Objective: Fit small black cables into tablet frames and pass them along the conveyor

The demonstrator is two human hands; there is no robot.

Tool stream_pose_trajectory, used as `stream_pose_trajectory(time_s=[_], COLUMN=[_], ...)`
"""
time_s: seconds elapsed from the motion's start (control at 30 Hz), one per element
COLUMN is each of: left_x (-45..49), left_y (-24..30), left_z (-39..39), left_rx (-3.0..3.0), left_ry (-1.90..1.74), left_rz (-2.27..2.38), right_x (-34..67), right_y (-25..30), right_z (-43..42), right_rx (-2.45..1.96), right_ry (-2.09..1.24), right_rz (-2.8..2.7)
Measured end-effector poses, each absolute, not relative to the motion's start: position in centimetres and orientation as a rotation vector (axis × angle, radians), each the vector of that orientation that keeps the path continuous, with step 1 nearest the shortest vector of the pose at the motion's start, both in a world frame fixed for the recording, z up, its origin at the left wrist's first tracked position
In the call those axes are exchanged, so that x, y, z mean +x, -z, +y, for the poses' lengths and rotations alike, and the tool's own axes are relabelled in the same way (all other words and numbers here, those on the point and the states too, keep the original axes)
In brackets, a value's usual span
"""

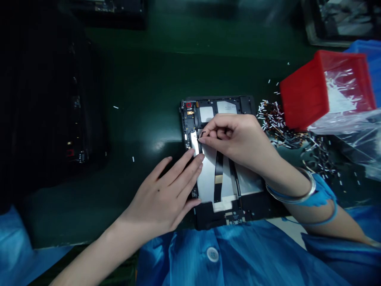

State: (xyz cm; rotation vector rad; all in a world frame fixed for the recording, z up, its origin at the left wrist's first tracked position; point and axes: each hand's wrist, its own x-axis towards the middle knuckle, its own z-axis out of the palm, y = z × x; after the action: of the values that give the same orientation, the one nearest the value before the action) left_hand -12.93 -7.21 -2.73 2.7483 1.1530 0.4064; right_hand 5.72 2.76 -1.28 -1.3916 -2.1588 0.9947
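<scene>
A tablet with its back off (247, 186) lies in front of me, showing silver plates, black ribbon cables (218, 186) and a small red-framed part at its upper left corner. My left hand (166, 194) rests flat with fingers extended over the tablet's left edge and holds nothing. Over the tablet's upper middle, my right hand (235, 137) is closed in a pinch, thumb against forefinger, on a thin black cable (203, 133). Only a short piece of that cable shows at the fingertips; the rest is hidden.
A red bin (303, 91) holding a plastic bag stands at the right, beside a blue bin (360, 47). A heap of thin cables with white ends (274, 119) lies by it. Dark devices (74, 103) are at the left. White scraps (116, 107) dot the green table (143, 79).
</scene>
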Motion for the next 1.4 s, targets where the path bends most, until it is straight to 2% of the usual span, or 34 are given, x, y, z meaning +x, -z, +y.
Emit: stream_pose_trajectory(time_s=[0.93, 1.27, 1.4], left_x=[-13.53, -13.41, -13.41], left_y=[2.77, 2.66, 2.57], left_z=[-6.78, -6.69, -6.68], left_rx=[2.757, 2.723, 2.721], left_ry=[-0.379, -0.408, -0.406], left_rz=[1.115, 1.087, 1.085], right_x=[5.61, 5.62, 5.91], right_y=[1.37, 1.44, 1.53], right_z=[2.75, 2.55, 2.38], right_rx=[-1.386, -1.379, -1.371], right_ry=[-1.026, -0.924, -0.674], right_rz=[-2.113, -2.206, -2.282])
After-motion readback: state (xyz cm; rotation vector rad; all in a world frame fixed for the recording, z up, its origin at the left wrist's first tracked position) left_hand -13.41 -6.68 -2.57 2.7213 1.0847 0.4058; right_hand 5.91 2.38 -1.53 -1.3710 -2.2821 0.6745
